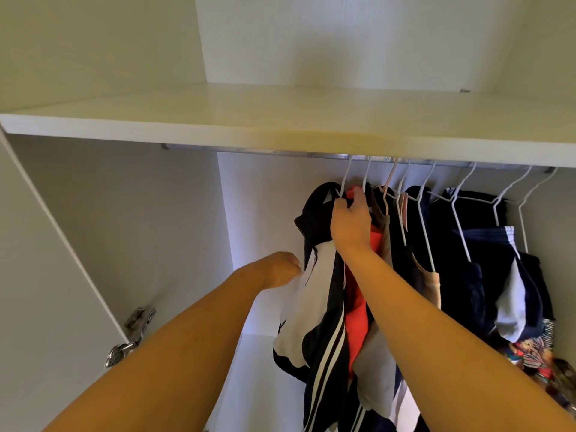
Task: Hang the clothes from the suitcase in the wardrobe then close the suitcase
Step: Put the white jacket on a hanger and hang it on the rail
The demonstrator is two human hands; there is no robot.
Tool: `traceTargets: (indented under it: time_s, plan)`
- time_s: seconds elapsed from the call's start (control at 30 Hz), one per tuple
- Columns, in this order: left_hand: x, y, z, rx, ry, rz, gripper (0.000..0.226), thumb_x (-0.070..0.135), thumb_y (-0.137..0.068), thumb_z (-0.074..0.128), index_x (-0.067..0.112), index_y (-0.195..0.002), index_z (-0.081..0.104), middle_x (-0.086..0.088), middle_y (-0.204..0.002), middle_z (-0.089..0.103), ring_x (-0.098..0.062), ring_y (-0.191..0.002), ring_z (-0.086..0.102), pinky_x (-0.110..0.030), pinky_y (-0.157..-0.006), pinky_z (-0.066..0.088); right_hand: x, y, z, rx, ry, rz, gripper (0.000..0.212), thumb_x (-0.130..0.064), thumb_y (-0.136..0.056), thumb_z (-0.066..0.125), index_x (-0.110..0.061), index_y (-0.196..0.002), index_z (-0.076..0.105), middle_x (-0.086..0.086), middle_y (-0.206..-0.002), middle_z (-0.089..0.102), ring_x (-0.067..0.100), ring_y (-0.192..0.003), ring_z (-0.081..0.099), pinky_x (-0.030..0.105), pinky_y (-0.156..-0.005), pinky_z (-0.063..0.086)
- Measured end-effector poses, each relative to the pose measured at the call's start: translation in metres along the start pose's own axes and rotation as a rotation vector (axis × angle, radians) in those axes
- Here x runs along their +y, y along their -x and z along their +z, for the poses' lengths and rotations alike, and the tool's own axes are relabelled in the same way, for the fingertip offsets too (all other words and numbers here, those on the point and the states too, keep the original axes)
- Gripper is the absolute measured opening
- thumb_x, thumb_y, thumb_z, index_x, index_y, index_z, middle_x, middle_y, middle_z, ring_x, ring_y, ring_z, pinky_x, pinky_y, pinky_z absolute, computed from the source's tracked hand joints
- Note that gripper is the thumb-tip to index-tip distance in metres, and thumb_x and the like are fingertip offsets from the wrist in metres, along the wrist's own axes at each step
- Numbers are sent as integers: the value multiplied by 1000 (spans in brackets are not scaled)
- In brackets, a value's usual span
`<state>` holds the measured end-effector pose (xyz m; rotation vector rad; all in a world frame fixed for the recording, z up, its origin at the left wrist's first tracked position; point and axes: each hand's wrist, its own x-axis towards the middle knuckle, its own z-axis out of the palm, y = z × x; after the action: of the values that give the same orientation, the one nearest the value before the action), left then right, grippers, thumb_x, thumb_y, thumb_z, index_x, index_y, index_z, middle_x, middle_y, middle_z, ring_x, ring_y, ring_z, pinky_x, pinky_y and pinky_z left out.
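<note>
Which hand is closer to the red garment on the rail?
Right. The right hand grips a white hanger at the top of the red garment, touching it. The left hand is lower and to the left, at the black-and-white jacket.

Open along the left stretch of the rail [249,152], bare back wall behind. Crowded to the right with white hangers [424,207] and dark clothes [461,269]. Capped close above by the shelf [218,126]. Door hinge [137,332] jutting near left.
</note>
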<state>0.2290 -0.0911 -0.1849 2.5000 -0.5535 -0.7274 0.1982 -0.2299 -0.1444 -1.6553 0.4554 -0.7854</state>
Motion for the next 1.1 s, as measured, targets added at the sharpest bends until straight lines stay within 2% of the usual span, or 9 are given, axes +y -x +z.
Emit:
traceTargets:
  time_s: [0.1,0.23,0.33,0.47,0.57,0.63,0.7,0.8,1.1]
  plan:
    - [-23,18,-7,154,127,27,46,31,-105,39,14,-147,37,-8,-151,39,-27,-136,41,-32,-108,34,-6,26,5,-19,118,-186,52,-11,-97,47,-7,-147,34,6,-144,42,15,-132,39,24,-106,32]
    - [-55,43,-9,288,156,14,49,35,-104,37,17,-150,33,-8,-152,39,-28,-134,43,-35,-107,37,-6,69,19,-113,261,-302,56,-11,-98,49,-5,-150,30,11,-155,30,22,-146,24,38,-120,24]
    - [-84,65,-2,332,222,13,50,36,-103,38,17,-149,34,-8,-150,42,-27,-132,45,-35,-107,37,1,107,29,-175,316,-304,56,-10,-98,49,-4,-150,29,13,-156,30,23,-145,25,36,-120,22]
    - [-129,101,16,314,303,-20,51,36,-103,39,14,-149,34,-9,-147,45,-26,-130,46,-33,-108,37,19,160,42,-317,377,-220,56,-10,-99,50,-7,-150,28,9,-156,30,21,-144,26,22,-114,17]
    - [-159,128,38,289,368,-92,49,34,-104,39,13,-148,36,-12,-147,45,-28,-130,46,-37,-110,37,39,200,50,-422,429,-160,56,-10,-98,51,-9,-150,29,9,-154,32,21,-142,30,24,-115,22]
    - [-175,143,55,273,355,-140,47,33,-104,39,12,-146,39,-12,-144,46,-27,-125,49,-32,-105,39,53,221,52,-490,465,-114,57,-11,-98,52,-11,-150,28,8,-154,32,21,-141,32,27,-114,25]
    - [-196,165,72,265,339,-190,41,28,-104,37,9,-140,46,-12,-139,50,-24,-114,51,-26,-93,38,66,245,57,-585,484,-76,58,-12,-98,51,-13,-151,27,7,-156,29,22,-143,30,29,-114,26]
    - [-222,194,96,296,352,-307,36,24,-104,36,7,-133,50,-12,-135,52,-26,-109,52,-26,-85,37,80,277,62,-750,506,-65,58,-12,-98,49,-15,-151,26,6,-156,28,23,-143,30,32,-112,30]
    - [-277,290,191,349,345,-625,41,30,-102,38,15,-139,47,-9,-143,48,-29,-126,49,-37,-104,40,107,368,74,-1226,615,-179,55,-14,-95,49,-15,-148,31,4,-152,34,25,-133,43,37,-106,42]
